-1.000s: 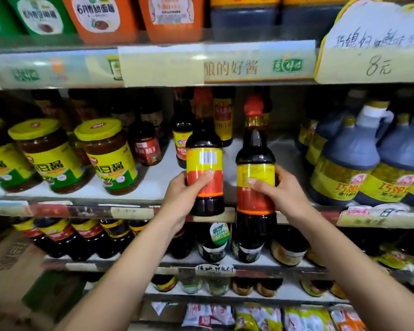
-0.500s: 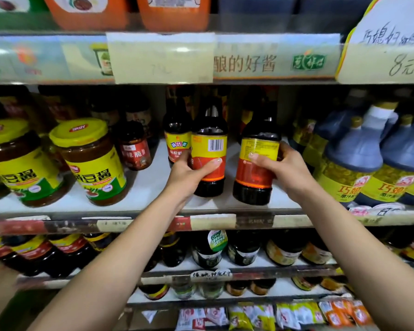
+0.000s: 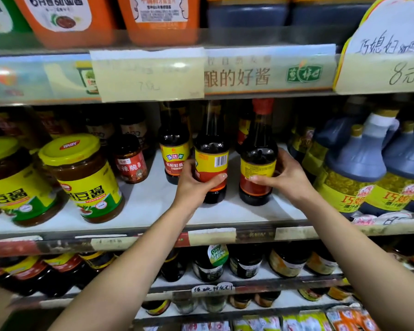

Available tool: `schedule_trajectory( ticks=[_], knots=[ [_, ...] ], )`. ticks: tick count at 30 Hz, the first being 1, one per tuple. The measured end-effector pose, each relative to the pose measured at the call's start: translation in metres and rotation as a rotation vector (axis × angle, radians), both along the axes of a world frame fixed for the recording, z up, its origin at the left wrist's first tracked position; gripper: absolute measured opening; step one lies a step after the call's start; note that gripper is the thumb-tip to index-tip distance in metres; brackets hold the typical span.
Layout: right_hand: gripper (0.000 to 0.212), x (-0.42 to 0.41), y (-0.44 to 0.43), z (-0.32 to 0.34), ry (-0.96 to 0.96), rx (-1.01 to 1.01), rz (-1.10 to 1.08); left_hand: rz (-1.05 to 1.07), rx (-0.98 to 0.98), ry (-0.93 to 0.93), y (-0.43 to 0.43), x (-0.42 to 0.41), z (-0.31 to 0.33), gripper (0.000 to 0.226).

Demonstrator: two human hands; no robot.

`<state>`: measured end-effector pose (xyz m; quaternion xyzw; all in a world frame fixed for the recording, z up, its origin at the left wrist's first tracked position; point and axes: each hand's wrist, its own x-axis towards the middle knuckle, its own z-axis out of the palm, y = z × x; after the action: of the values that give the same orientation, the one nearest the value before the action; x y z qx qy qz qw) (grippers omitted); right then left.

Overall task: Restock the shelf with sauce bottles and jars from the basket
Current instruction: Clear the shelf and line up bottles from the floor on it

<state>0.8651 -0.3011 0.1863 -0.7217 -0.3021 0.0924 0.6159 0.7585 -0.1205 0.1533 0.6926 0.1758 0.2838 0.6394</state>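
Two dark sauce bottles with yellow and red labels stand side by side on the white middle shelf (image 3: 153, 206). My left hand (image 3: 194, 185) grips the left bottle (image 3: 210, 161), whose barcode faces me. My right hand (image 3: 285, 177) grips the right bottle (image 3: 257, 163), which has a red cap. Both bottles are upright and their bases rest on the shelf, a little apart from each other. The basket is out of view.
A smaller dark bottle (image 3: 173, 156) stands just left of my left hand. Yellow-lidded bean paste jars (image 3: 81, 177) fill the left. Large soy sauce jugs (image 3: 354, 168) crowd the right. A small chilli jar (image 3: 129, 161) sits behind. More bottles line the lower shelves.
Both hands carried the two bottles from in front of the shelf edge up and deeper onto the middle shelf, where they now stand.
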Motion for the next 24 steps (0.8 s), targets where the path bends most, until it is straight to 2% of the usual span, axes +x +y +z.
schedule_trajectory(
  ticks=[5, 11, 16, 20, 24],
  knots=[
    [0.065, 0.008, 0.000, -0.005, 0.011, 0.044, 0.015, -0.024, 0.023, -0.012, 0.001, 0.003, -0.007, 0.057],
    [0.072, 0.008, -0.004, -0.014, 0.023, 0.045, 0.038, -0.104, 0.046, -0.010, 0.004, 0.000, -0.010, 0.066],
    [0.065, 0.001, -0.002, -0.024, -0.011, 0.064, 0.024, -0.190, 0.061, 0.043, 0.011, -0.006, -0.008, 0.072],
    [0.073, -0.001, 0.001, -0.030, -0.033, 0.019, 0.005, -0.370, 0.175, 0.177, 0.028, -0.013, -0.003, 0.085],
    [0.079, 0.004, 0.003, -0.036, -0.067, -0.012, -0.022, -0.383, 0.210, 0.185, 0.032, -0.016, -0.001, 0.083]
  ],
)
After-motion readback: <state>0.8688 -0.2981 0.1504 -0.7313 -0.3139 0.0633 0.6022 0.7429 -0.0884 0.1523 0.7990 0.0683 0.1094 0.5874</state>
